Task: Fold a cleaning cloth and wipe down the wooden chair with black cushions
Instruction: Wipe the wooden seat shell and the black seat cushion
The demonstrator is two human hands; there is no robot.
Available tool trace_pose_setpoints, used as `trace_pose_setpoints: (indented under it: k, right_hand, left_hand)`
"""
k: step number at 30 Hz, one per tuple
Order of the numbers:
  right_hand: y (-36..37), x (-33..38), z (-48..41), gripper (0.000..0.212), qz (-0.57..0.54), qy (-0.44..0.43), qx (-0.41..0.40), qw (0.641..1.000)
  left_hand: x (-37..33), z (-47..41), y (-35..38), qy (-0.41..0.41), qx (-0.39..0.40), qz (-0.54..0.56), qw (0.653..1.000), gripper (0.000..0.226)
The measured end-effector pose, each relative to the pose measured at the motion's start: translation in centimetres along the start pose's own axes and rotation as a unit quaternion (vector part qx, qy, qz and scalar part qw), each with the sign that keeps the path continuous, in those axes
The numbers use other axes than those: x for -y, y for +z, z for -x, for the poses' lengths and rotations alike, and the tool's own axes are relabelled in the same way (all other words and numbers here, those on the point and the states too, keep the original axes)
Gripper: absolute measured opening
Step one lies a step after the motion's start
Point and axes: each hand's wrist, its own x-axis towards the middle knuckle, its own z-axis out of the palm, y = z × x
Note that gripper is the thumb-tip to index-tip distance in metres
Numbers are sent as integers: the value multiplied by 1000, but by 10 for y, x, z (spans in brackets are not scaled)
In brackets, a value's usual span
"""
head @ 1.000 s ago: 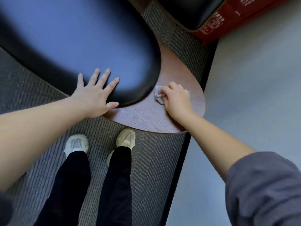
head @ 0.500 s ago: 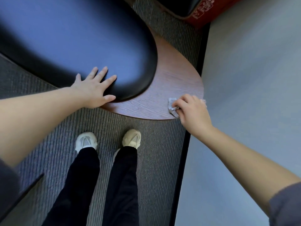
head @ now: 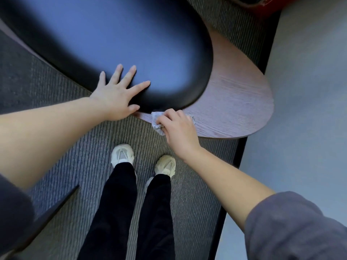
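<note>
1. Head view looks straight down on a grey ribbed carpet [head: 75, 156], which fills most of the picture; on the right side there is a smooth pale floor [head: 304, 91].
2. A big black cushion [head: 116, 34] with a rounded end lies on the wooden chair [head: 236, 102]. The brown wood shows as a curved board that comes out past the cushion on the right and at the near edge.
3. Two legs in black trousers [head: 120, 203] stand on the carpet just in front of the chair, and a grey sleeve [head: 300, 228] covers the right upper arm.
4. The left hand [head: 116, 94] lies flat on the near edge of the cushion, with the fingers straight and spread apart.
5. The right hand [head: 178, 128] is at the near rim of the wood, close beside the left thumb. Its fingers are curled around the cloth and hold it against the rim.
6. Two light-coloured shoes [head: 122, 155] point toward the chair.
7. The cleaning cloth [head: 156, 121] is small, pale grey and bunched. Only a part of it shows at the left of the right hand, touching the wood just below the cushion.
</note>
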Motion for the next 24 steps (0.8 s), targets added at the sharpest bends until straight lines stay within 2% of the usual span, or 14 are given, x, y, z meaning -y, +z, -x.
trace_pose_setpoints:
  k: [4,9,15,20,24]
  right_hand:
    - [-22,-28,16,19,25,-16,20,999]
    - [-69,-91,28,19,85,68,-23,994]
    - [-101,-160,-24,20,126,156,-24,979]
    - [-104,-205,-99,20,99,158,-9,982]
    - [-95,-232,-166,21,10,147,1,989]
  left_hand:
    - [-6,0,-8,-16,22,18,999,72]
    - [-21,-1,-20,-50,69,39,996,71]
    - [-42,-28,-55,-55,104,46,992,71]
    - [-68,-74,-79,-72,106,117,985,69]
    - [-85,-119,-93,-124,94,145,977,79]
